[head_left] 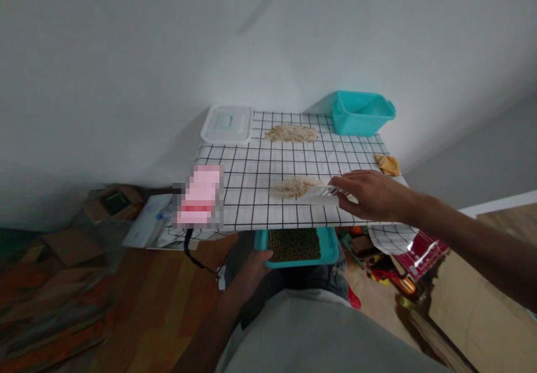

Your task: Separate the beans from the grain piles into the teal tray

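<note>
Pinching a pale, slotted scraper [326, 190] between thumb and fingers, my right hand [350, 192] holds it low over the table, its left end at the near heap of grain [296, 185]. The low angle probably lets its edge meet the loose grain flat against the checked tablecloth [251, 208]; whether it touches the cloth I cannot tell.

Just below the table's near edge, my left hand [254, 267] grips the near left corner of a teal tray [329, 255] of greenish beans [293, 244], thumb at the rim, the other fingers hidden. The tray appears to rest on my lap, and the grip presumably keeps it level, so the beans stay in.

Beyond the near heap, a second heap of grain [292, 133] lies apart from it, perhaps to avoid mixing. At the far left sits a white lidded box [227, 124]; at the far right, a teal bin [363, 121] near the wall, both seemingly set back to free the middle. A yellow cloth [388, 165] lies at the right edge, and a pink object [201, 194], blurred, at the left.
</note>
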The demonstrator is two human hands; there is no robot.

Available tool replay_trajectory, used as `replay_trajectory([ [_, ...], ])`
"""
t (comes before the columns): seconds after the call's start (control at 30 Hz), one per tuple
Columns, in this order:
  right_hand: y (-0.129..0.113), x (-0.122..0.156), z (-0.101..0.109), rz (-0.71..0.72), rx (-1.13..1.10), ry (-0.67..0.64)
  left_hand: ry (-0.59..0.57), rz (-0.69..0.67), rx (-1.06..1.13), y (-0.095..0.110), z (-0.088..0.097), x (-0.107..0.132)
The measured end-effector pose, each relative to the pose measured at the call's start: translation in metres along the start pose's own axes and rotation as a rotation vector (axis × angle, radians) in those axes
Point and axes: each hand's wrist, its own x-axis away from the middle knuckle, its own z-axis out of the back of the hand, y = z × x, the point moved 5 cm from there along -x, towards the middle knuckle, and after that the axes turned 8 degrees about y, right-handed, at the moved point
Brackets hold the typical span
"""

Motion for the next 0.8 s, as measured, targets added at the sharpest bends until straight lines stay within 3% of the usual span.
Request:
replay_trajectory([
  [0.13, 0.016, 0.018, -0.01, -0.075, 0.023, -0.043, -0.015, -0.004, -0.029, -0.006, 0.004, -0.004],
  [0.3, 0.002, 0.017, -0.021, -0.055, -0.008, -0.043, 0.005, 0.04, 0.003, -0.017, 0.006, -0.005],
  [0.43, -0.015, -0.016, -0.025, 0.004, -0.051, -0.061, -0.037, 0.082, 0.032, -0.032, 0.006, -0.008],
  [0.53, -0.013, -0.05, -0.029, 0.004, -0.078, -0.073, -0.058, 0.115, 0.045, -0.041, 0.007, -0.012],
  [0.67, 0.012, -0.084, -0.034, -0.048, -0.141, -0.045, -0.046, 0.088, -0.035, -0.041, 0.013, -0.014],
  [0.8, 0.043, -0.097, -0.042, -0.13, -0.208, -0.053, -0.05, 0.078, -0.08, -0.037, 0.019, -0.014],
])
